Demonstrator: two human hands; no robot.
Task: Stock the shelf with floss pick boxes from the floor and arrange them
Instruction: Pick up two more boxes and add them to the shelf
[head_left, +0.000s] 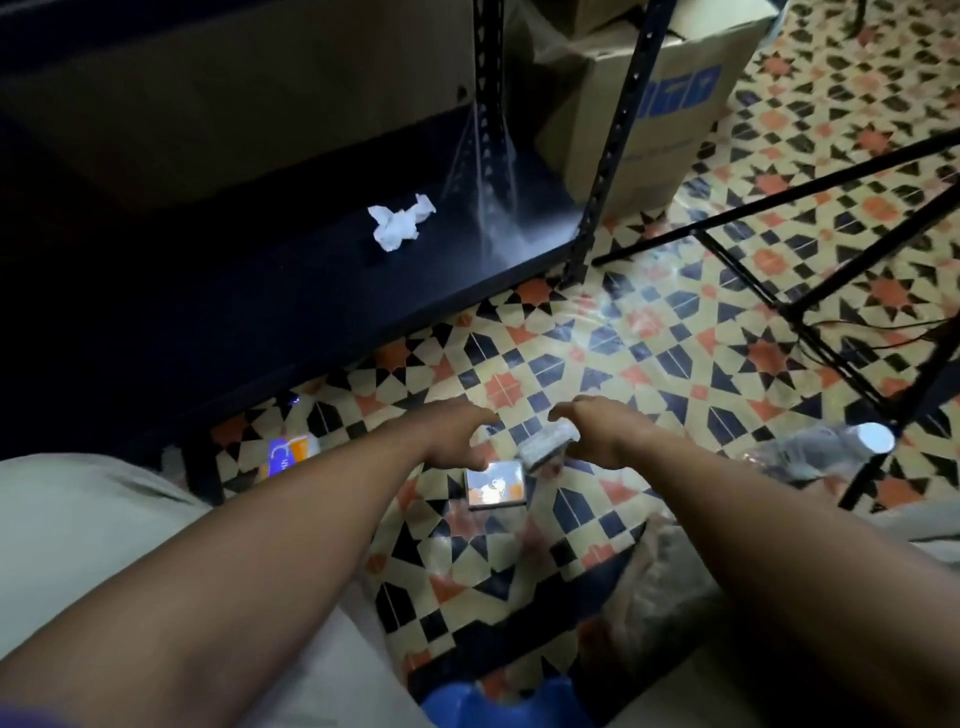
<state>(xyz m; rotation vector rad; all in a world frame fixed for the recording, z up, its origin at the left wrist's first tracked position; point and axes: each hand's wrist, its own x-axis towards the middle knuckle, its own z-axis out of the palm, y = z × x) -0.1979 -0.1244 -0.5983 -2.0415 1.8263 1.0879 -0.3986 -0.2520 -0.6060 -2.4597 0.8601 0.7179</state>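
Count: floss pick boxes, 3 in view; hands, 2; crumpled paper, 1; cardboard carton, 1.

Box 1, flat box (496, 484): lies face up on the tiled floor (675, 364), just beneath the gap between the two hands. Its face is pale and glossy, and glare washes out the print.

Box 2, tilted box (545, 446): at the right hand (602, 434), pinched between the thumb and bent fingers. It sits off level and shows as a grey-white motion blur.

Box 3, blue-and-orange box (288, 453): on the floor at left, beside the shelf's foot.

Left hand (452, 436): fingers loosely bent above the flat box. Cannot tell whether it touches either box.

Surface: floor tile in cream, orange and black star pattern, shiny in spots. The black bottom shelf board (311, 312) is low and dim and carries the crumpled paper (400, 223). The cardboard carton (665, 119) stands behind the shelf's right posts. Black stand legs (779, 218) cross the floor at right.
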